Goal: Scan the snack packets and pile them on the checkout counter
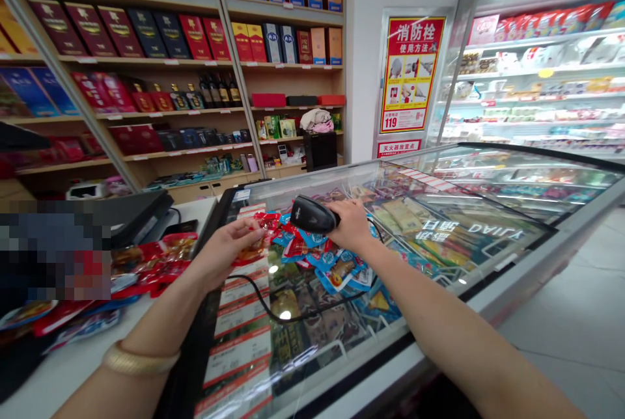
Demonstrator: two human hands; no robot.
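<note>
My right hand (pixel 351 224) is wrapped round the handle of a black barcode scanner (pixel 312 216), its head facing left over the freezer's glass top. A black cord (pixel 288 320) loops across the glass below. With bent fingers, my left hand (pixel 232 244) pinches a red snack packet (pixel 252 251) near the left edge of the glass; the fingers partly cover it. Between and below the hands lies a pile of small blue and red snack packets (pixel 336 263). A gold bracelet (pixel 140 360) circles my left wrist.
A glass-topped chest freezer (pixel 481 298) fills the middle and right. At left, more red packets (pixel 176 250) lie on a white counter (pixel 131 321) beside a black device (pixel 146 211). Shelves of boxed bottles (pixel 170 61) stand behind, and a lit display fridge (pixel 541 74) at back right.
</note>
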